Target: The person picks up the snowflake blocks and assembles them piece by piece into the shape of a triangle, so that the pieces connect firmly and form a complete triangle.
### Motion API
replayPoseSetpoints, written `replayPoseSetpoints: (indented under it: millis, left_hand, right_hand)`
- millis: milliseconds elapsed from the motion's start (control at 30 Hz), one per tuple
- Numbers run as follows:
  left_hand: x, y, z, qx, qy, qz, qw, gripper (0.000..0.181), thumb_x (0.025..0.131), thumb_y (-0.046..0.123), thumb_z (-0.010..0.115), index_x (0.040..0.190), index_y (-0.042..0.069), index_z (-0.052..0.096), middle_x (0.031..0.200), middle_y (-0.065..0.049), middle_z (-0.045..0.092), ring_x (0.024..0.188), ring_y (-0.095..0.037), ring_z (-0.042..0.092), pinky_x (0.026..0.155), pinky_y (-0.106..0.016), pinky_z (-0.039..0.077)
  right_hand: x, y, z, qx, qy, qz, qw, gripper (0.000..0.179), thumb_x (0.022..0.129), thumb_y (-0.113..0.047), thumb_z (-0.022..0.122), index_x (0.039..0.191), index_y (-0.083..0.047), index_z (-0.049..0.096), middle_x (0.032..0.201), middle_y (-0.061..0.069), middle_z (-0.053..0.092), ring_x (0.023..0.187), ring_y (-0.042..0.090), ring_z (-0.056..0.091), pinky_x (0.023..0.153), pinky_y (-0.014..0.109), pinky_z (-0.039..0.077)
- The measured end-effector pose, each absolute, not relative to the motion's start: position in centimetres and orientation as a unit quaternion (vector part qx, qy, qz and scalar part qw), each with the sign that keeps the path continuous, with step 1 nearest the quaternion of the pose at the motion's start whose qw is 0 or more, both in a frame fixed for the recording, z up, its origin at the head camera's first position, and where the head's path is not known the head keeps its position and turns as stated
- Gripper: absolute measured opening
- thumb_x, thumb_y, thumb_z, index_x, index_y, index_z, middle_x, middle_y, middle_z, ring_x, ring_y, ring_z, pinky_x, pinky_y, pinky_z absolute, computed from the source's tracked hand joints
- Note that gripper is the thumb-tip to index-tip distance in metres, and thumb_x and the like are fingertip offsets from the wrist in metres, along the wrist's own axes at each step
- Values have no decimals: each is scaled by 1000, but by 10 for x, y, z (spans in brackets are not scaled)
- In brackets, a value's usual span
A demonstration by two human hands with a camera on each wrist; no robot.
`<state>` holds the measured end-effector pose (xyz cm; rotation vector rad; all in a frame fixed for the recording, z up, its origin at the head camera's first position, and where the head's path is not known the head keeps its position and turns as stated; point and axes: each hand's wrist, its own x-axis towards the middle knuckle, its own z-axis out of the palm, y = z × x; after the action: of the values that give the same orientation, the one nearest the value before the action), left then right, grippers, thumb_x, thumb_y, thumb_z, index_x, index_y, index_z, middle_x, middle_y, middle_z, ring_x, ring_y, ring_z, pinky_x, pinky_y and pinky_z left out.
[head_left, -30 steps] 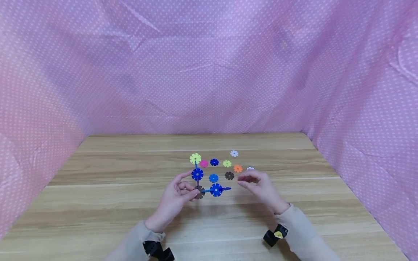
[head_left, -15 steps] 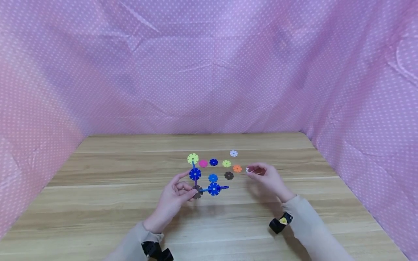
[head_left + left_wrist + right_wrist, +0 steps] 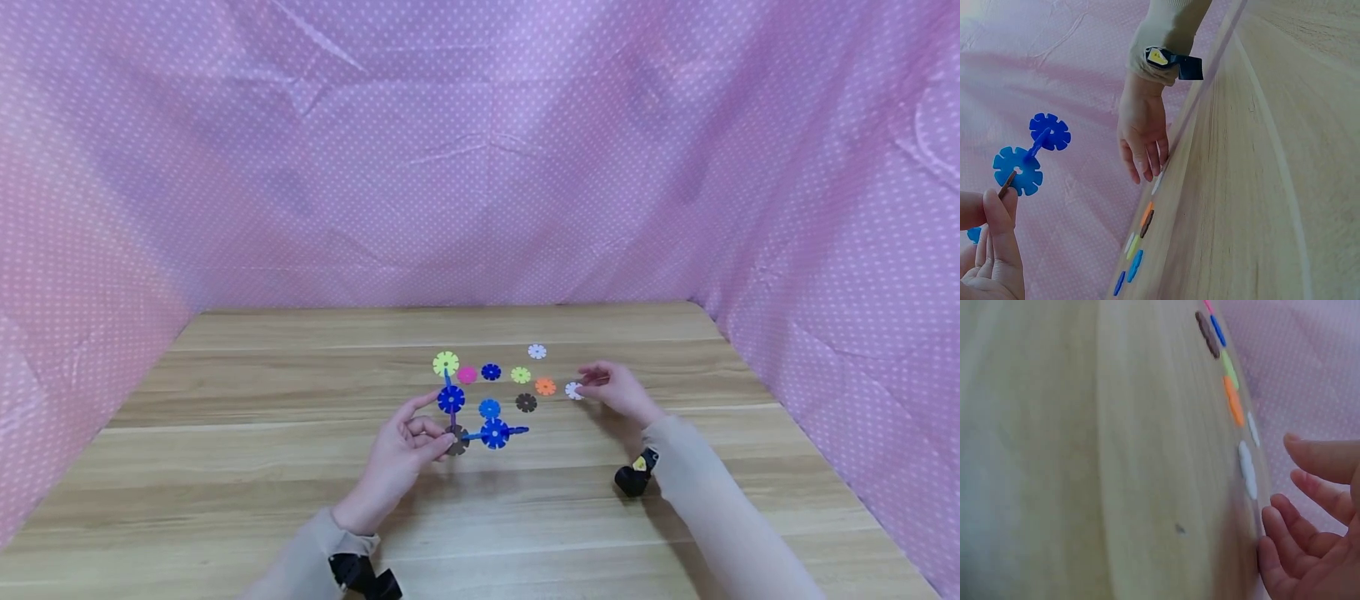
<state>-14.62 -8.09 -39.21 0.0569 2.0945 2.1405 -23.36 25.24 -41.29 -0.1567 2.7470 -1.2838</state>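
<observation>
My left hand [image 3: 397,454] pinches a brown slotted disc [image 3: 457,440] between thumb and fingers. It belongs to a joined L-shaped chain of plastic snowflake discs, with a yellow-green disc [image 3: 446,363] at the top and a dark blue one [image 3: 451,399] below it. Along the bottom arm, another blue disc [image 3: 494,433] faces up; the left wrist view shows this arm's light blue disc [image 3: 1017,171] slotted onto the brown edge. My right hand [image 3: 618,393] is beside a loose white disc [image 3: 573,391] lying flat on the table. Its thumb and fingers [image 3: 1307,478] are spread apart with nothing between them.
Loose discs lie on the wooden table [image 3: 300,500]: pink [image 3: 467,375], dark blue [image 3: 491,372], light blue [image 3: 489,408], yellow-green [image 3: 521,375], orange [image 3: 545,387], brown [image 3: 527,402] and another white [image 3: 537,352]. A pink dotted cloth [image 3: 480,167] surrounds the table's back and sides.
My right hand has moved right and away from me, from beside the chain's end to the loose white disc. The left hand keeps the chain in nearly the same place.
</observation>
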Motion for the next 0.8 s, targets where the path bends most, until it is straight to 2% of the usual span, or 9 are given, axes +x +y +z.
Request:
replayPoseSetpoints:
  millis: [133, 367, 600, 700, 800]
  left_hand:
    - [-147, -81, -393, 19, 696, 713, 76, 62, 80, -11, 64, 136, 12, 47, 79, -7, 64, 68, -16, 64, 67, -28, 58]
    - [-148, -81, -394, 19, 704, 705, 83, 62, 81, -9, 65, 136, 12, 46, 86, -17, 65, 68, -16, 65, 71, -34, 58]
    - [-148, -81, -395, 25, 701, 708, 81, 63, 81, -10, 64, 137, 11, 45, 82, -9, 65, 68, -14, 64, 70, -31, 58]
    - [-148, -82, -395, 38, 703, 707, 74, 63, 81, -10, 64, 138, 7, 43, 81, -9, 65, 67, -13, 64, 68, -29, 58]
    - [-148, -82, -395, 37, 703, 707, 74, 63, 80, -8, 66, 137, 8, 44, 82, -11, 64, 67, -13, 64, 67, -28, 58]
  right_hand:
    - [-239, 253, -415, -51, 909, -409, 58, 41, 84, -9, 68, 118, 10, 56, 109, 24, 62, 101, 33, 59, 92, 45, 49]
    - [-245, 251, -419, -46, 920, -384, 58, 38, 81, -12, 74, 111, 7, 61, 106, 20, 64, 97, 28, 60, 88, 41, 51]
    - [-246, 247, -419, -36, 929, -360, 74, 31, 81, -10, 73, 106, 5, 64, 96, 15, 65, 87, 21, 58, 77, 32, 51]
    - [-246, 246, -418, -39, 932, -350, 82, 29, 81, -8, 72, 106, 5, 65, 94, 13, 64, 85, 20, 57, 74, 31, 51]
    - [-245, 245, -417, -40, 933, -347, 85, 28, 81, -7, 72, 106, 4, 65, 92, 11, 63, 83, 20, 56, 73, 30, 49]
